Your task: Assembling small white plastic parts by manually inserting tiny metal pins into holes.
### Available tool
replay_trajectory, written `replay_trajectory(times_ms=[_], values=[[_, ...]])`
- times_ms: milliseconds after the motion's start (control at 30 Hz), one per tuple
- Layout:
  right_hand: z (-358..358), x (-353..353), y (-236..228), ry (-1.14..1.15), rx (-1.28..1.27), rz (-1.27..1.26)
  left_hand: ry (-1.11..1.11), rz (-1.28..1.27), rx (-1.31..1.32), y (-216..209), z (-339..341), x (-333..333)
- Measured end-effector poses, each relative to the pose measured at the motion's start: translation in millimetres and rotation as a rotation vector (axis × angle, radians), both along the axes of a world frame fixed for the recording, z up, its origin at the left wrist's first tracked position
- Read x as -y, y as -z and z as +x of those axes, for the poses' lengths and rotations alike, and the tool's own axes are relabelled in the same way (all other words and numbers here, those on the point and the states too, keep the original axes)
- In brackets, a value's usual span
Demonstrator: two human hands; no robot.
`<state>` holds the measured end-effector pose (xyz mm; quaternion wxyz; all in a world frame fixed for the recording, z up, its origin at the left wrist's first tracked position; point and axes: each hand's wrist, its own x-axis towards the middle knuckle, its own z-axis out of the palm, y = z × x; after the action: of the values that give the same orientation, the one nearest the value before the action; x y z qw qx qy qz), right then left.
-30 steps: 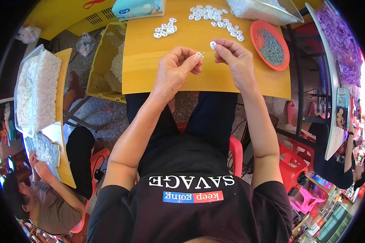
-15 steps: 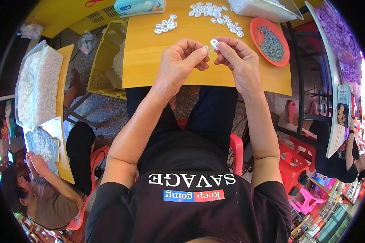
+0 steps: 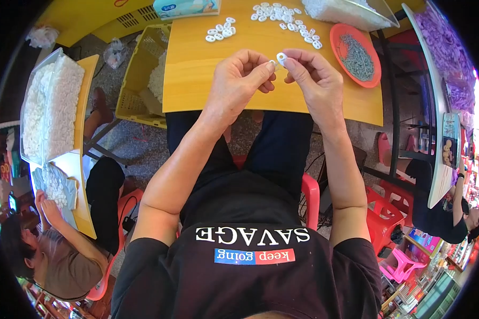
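Note:
Over the near half of the yellow table, my two hands face each other, a small gap between their fingertips. My right hand pinches a small white oval plastic piece with a hole at its upper end; my thumb covers its lower part. Between the thumb and forefinger of my left hand is a tiny pale ring-like piece, too small to name. Beyond my hands, a small group of white oval two-hole pieces and a larger scatter of them lie on the table.
An orange-red plate of grey screws or nails sits at the right. Behind are a clear bin of white pieces and a tissue pack. A yellow crate stands left. People sit at tables on both sides.
The white oval piece in my right hand has turned slightly, so one hole shows more plainly. Both hands stay almost in place, and the view has shifted a little.

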<state>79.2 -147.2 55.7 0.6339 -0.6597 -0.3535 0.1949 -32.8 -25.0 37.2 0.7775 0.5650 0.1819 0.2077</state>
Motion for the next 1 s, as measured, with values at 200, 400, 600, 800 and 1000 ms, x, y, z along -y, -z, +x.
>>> replay_trajectory(times_ms=[200,400,600,800,1000], values=[[-2.1,-1.0,0.1,-0.021,0.051,0.012,0.012,-0.063,0.033,-1.2,-0.6,-0.2],[-6.9,-2.4,-3.2,-0.001,-0.008,0.048,0.016,-0.146,0.056,-3.6,-2.0,-0.5],[-8.2,-10.8,9.4,-0.010,-0.091,0.082,0.004,-0.159,0.078,3.9,-3.5,-4.0],[-5.4,-13.7,21.1,-0.060,-0.213,0.093,-0.009,-0.119,0.087,14.9,-6.5,-7.1],[-10.3,-19.3,17.9,-0.026,-0.108,0.145,-0.051,-0.121,0.076,10.3,-4.9,-3.8]])
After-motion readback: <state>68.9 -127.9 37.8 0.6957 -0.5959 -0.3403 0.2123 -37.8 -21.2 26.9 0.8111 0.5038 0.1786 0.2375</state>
